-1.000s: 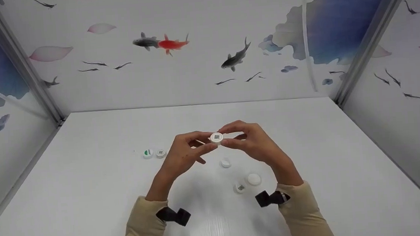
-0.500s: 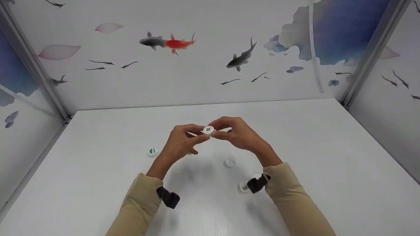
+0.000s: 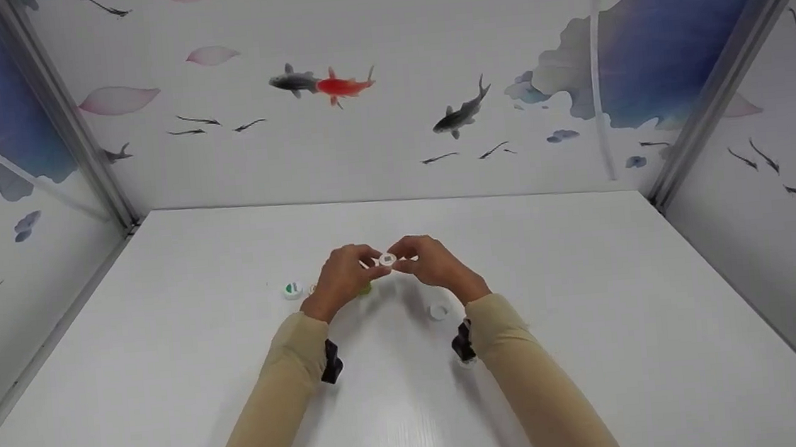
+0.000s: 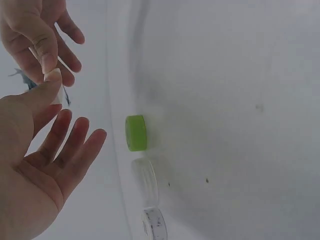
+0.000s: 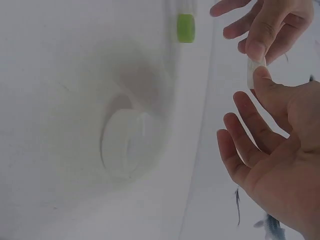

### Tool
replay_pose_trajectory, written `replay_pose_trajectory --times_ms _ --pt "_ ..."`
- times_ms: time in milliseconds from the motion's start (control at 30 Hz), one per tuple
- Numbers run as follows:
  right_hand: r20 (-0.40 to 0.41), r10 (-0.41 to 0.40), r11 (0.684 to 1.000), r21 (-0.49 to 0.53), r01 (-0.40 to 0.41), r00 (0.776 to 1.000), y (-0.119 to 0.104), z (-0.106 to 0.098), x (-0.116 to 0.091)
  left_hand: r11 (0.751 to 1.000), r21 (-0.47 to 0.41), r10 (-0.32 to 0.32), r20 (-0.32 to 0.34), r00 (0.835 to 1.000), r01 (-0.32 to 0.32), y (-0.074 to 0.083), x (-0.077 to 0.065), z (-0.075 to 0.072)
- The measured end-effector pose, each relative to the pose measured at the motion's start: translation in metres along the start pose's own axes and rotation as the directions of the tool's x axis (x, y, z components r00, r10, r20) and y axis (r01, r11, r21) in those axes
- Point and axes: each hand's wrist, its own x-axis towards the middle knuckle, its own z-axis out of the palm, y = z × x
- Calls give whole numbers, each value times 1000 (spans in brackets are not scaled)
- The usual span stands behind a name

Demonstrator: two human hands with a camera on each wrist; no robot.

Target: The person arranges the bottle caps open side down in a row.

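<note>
A small white round cap [image 3: 387, 259] with a grey square mark on top is held above the table. My left hand [image 3: 342, 277] pinches its left side between thumb and index finger. From the opposite side my right hand [image 3: 438, 263] pinches it the same way. In the left wrist view the other left fingers spread loosely below the white piece. A green cap [image 4: 136, 133] stands on the table beneath the hands, followed by a clear round piece [image 4: 146, 182] and a white printed cap [image 4: 154, 223].
A white-and-green cap [image 3: 293, 290] lies left of the left wrist. Under the right forearm is a white round cap [image 3: 438, 311], and another white piece [image 3: 467, 362] is partly hidden nearby. Patterned panels [image 3: 392, 146] enclose the table's back and sides.
Both hands have moved left and farther from me, still pinching the white cap. The green cap now shows beside the left hand. The head view has shifted slightly.
</note>
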Motion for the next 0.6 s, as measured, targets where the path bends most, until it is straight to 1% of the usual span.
replay_pose_trajectory --times_ms 133,300,433,600 --pt "-3 64 998 -20 -64 998 4 8 7 998 57 -41 23 999 40 -4 6 4" --pt "28 131 990 -52 -129 991 9 19 12 993 104 -58 46 997 53 -10 10 10" --pt "45 154 985 -83 -150 987 11 27 14 987 146 -74 35 997 68 -14 11 16" --pt "37 182 974 -144 -175 983 7 31 15 976 196 -99 17 995 94 -15 10 19"
